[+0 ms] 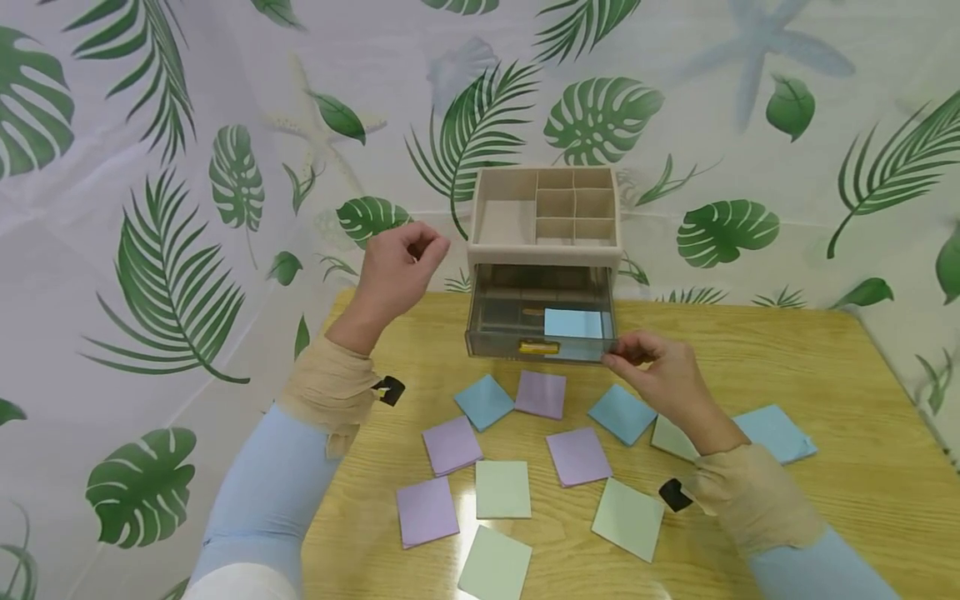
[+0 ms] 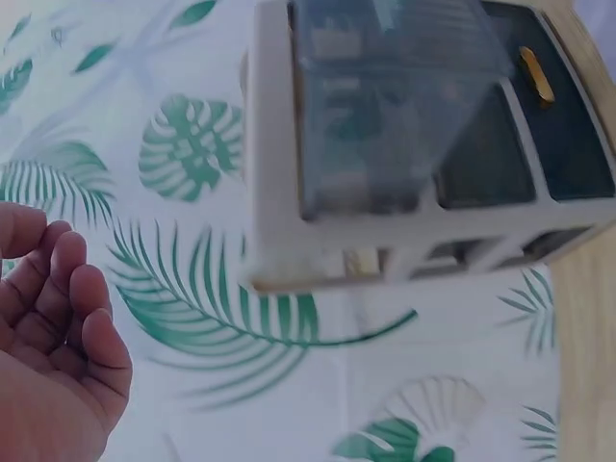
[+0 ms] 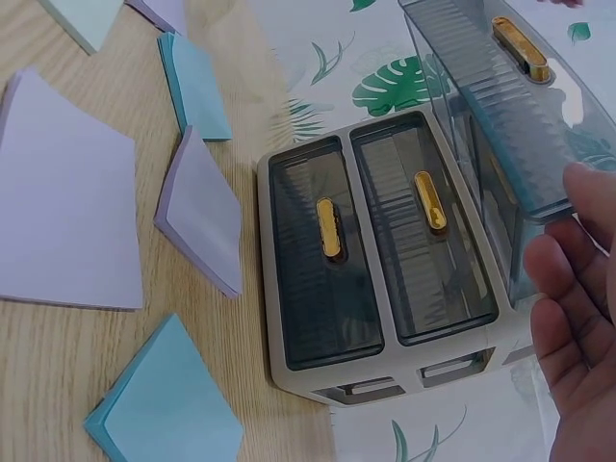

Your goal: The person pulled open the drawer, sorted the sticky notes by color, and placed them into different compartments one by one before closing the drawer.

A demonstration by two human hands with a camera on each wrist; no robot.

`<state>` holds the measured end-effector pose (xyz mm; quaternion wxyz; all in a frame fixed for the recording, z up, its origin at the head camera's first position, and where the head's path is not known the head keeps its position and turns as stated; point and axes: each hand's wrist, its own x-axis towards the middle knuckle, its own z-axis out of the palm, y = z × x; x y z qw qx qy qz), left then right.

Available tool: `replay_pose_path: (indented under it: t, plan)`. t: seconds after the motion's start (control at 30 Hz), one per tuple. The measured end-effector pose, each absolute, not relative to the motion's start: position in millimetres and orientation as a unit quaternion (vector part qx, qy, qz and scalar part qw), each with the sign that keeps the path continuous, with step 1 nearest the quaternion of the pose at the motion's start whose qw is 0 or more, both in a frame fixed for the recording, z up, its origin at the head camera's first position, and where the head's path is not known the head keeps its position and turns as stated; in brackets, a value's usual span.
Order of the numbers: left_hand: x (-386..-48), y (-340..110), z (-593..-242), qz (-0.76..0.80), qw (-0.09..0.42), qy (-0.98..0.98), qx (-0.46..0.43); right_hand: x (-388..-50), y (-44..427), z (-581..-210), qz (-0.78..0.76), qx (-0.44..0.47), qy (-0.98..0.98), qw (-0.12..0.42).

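Right hand pinches the pulled-out drawer at its 4 o'clock corner, seemingly steadying it; left hand, towards 10 o'clock, hovers loosely curled, empty.

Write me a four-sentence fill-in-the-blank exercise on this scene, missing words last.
1. The ____ hand touches the open, see-through grey plastic drawer.
2. The flat, four-sided paper lying inside is coloured ____.
3. Below that drawer, the beige plastic organizer has ____ closed drawers.
4. The printed leaves on the white backdrop sheet are coloured ____.

Missing words: right; blue; two; green.
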<state>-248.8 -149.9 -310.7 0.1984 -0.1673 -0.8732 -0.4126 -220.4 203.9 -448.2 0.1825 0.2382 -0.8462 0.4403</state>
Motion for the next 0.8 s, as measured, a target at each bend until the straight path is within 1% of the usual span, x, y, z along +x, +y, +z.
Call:
replay_pose_path:
  t: [0.2,0.3,0.43,0.57,0.63,0.8]
  plan:
    - [-249.6,-174.1,-346.9,-0.433,0.213,-0.869,-0.106,-221.2,203.4,-449.8,0.457,0.24,-0.837,0.183]
    - [-251.8,-179.0,-369.7,-0.425,0.203,-0.879,-0.077,-220.2,202.2,-449.2,0.462,0.242,-0.832,0.19]
    - [-252.9,-178.6,-399.1,-0.383,0.143,-0.911,-0.049,-209.8,195.7,-435.8,0.454,0.241,-0.833,0.205]
    - [-249.8,-170.7,-422.0,-0.33,0.077,-0.94,-0.042,-211.8,198.2,-439.9,0.459,0.239,-0.831,0.205]
    - [-247.3,-165.9,-431.7,-0.318,0.054,-0.946,-0.038,-217.4,202.3,-449.6,0.462,0.243,-0.828,0.205]
    - [-245.5,-158.4,-454.9,-0.307,0.011,-0.951,-0.028,-216.3,200.8,-449.9,0.458,0.244,-0.829,0.208]
